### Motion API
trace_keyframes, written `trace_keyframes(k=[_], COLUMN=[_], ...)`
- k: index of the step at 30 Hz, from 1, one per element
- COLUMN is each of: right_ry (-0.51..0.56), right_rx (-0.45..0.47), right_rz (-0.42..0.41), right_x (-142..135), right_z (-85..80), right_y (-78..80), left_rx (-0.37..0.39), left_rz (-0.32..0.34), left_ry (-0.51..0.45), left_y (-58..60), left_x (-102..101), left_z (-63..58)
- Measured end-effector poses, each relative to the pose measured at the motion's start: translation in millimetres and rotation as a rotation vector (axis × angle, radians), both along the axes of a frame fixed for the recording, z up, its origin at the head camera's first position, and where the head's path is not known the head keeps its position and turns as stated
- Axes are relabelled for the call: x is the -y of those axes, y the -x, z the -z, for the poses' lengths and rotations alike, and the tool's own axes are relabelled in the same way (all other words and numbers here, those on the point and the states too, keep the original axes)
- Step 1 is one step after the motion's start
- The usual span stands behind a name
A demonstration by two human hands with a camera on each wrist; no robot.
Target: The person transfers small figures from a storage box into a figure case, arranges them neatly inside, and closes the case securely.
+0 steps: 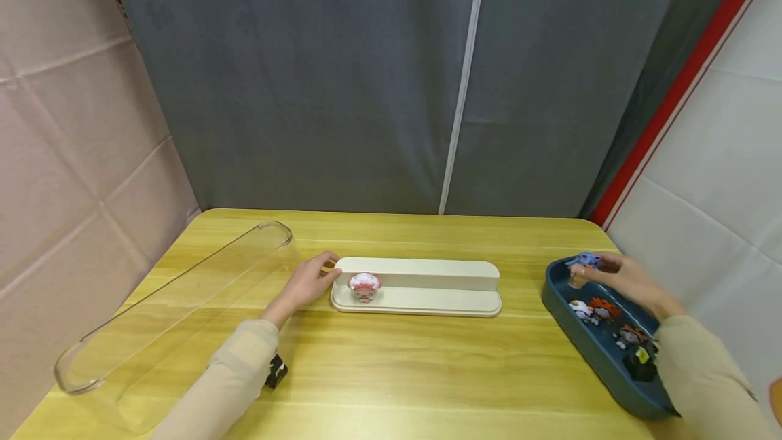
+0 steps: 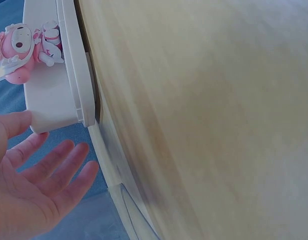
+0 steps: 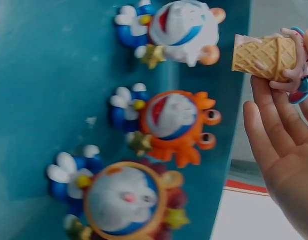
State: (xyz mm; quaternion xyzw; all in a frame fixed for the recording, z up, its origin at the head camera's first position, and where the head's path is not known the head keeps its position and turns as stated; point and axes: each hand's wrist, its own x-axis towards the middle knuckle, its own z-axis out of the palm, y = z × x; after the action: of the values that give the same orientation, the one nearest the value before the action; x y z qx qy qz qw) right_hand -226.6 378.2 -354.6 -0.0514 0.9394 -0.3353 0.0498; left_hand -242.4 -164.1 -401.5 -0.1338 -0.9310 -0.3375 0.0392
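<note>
My right hand (image 1: 629, 282) pinches an ice-cream-cone figurine (image 3: 266, 55) with a blue character on top, over the far end of a dark blue tray (image 1: 586, 352). In that tray lie several small figurines, among them a white-hooded one (image 3: 186, 30), an orange crab-hooded one (image 3: 176, 122) and a lion-maned one (image 3: 128, 197). My left hand (image 1: 310, 277) is at the left end of a cream stepped display stand (image 1: 427, 297), thumb and forefinger touching its corner, other fingers spread. A pink-and-white figurine (image 1: 364, 286) sits on the stand's lower step, near that end.
A long clear plastic cover (image 1: 183, 311) lies on the left of the wooden table (image 1: 391, 372). Partly behind my left sleeve is a small black object (image 1: 277, 371). A grey curtain (image 1: 305, 87) hangs behind the table, with pale cloth at both sides.
</note>
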Motion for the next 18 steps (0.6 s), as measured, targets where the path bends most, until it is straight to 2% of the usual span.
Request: trace_keyframes(k=[18], right_ry=[-0.023], right_rx=[-0.091], right_rz=[-0.007], right_x=[22.8], right_z=[-41.3], right_y=[-8.8], left_rx=[0.007], left_rz=[-0.003], left_ry=[-0.003], left_y=[0.6], left_x=[1.1], left_z=[0.5])
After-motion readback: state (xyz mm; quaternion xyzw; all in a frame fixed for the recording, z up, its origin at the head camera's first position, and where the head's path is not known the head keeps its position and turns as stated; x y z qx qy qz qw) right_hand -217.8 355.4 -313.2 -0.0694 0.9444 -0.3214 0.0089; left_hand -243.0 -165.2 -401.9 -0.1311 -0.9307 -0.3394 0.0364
